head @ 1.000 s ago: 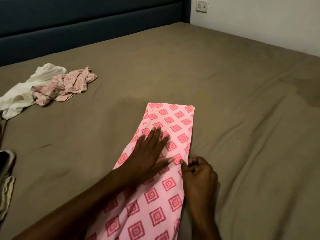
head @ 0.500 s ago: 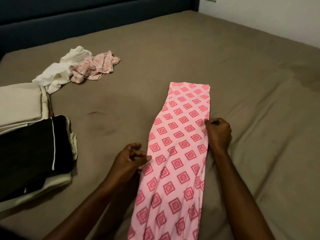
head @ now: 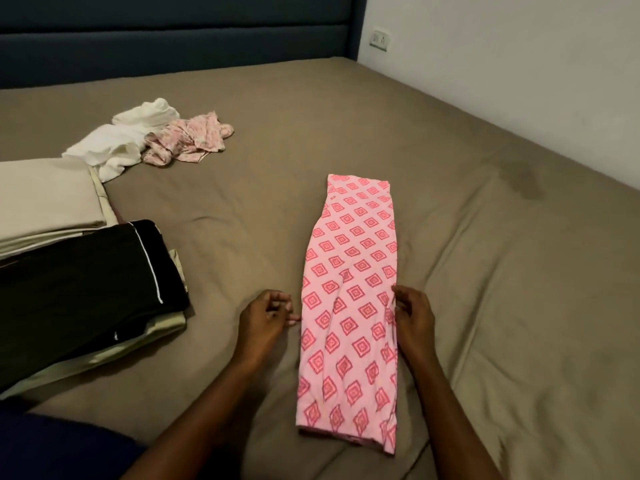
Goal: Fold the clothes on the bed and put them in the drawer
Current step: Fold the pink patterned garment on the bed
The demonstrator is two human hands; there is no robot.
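Observation:
A pink garment point(head: 349, 299) with a red diamond pattern lies folded into a long narrow strip on the brown bed sheet point(head: 485, 271), running away from me. My right hand point(head: 415, 318) is at the strip's right edge near the middle, its curled fingers pinching the fabric there. My left hand point(head: 265, 318) hovers just off the strip's left edge with its fingers loosely curled and nothing in them. A crumpled white garment point(head: 117, 143) and a crumpled pink floral garment point(head: 188, 142) lie at the far left of the bed.
A folded stack sits at the left: beige cloth point(head: 45, 199), a black garment with white piping point(head: 79, 289), and a pale green piece point(head: 156, 329) beneath. The dark blue headboard point(head: 173, 36) is behind and a white wall with a socket point(head: 380, 38) at the right.
My left hand lifted off the pink strip and moved to its left edge. My right hand stayed on the right edge. The view pulled back, showing the whole strip and the folded stack.

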